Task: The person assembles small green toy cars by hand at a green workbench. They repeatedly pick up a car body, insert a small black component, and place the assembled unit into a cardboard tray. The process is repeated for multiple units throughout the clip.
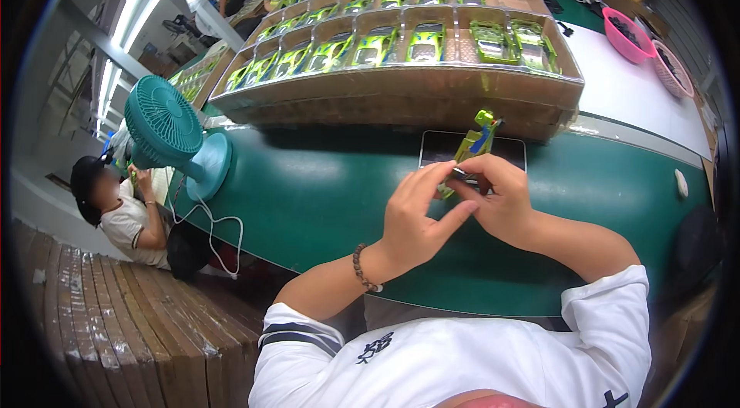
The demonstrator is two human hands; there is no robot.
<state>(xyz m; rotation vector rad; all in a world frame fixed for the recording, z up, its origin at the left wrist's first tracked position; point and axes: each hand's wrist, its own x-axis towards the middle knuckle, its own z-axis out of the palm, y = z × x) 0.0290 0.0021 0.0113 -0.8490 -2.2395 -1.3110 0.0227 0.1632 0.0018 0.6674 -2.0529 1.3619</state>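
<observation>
Over the green table, both hands meet at a bright green toy car body (475, 144) with blue and dark markings, tilted with one end up. My left hand (412, 219) pinches its lower part with the fingertips, the thumb reaching toward the right hand. From the other side, the fingers of my right hand (505, 196) are bent against the same toy. A small dark shiny piece (461, 174) shows between the fingertips; the fingers partly cover it. Under the toy lies a flat dark rectangle with a pale rim (433, 147).
Beyond my hands stands a large cardboard box (401, 92) with a clear divided tray of green toy cars (426, 43). A teal fan (163, 121) with a white cable stands left. Pink baskets (628, 36) hold dark parts at right. Other people sit left and across; stacked cardboard (131, 323) is lower left.
</observation>
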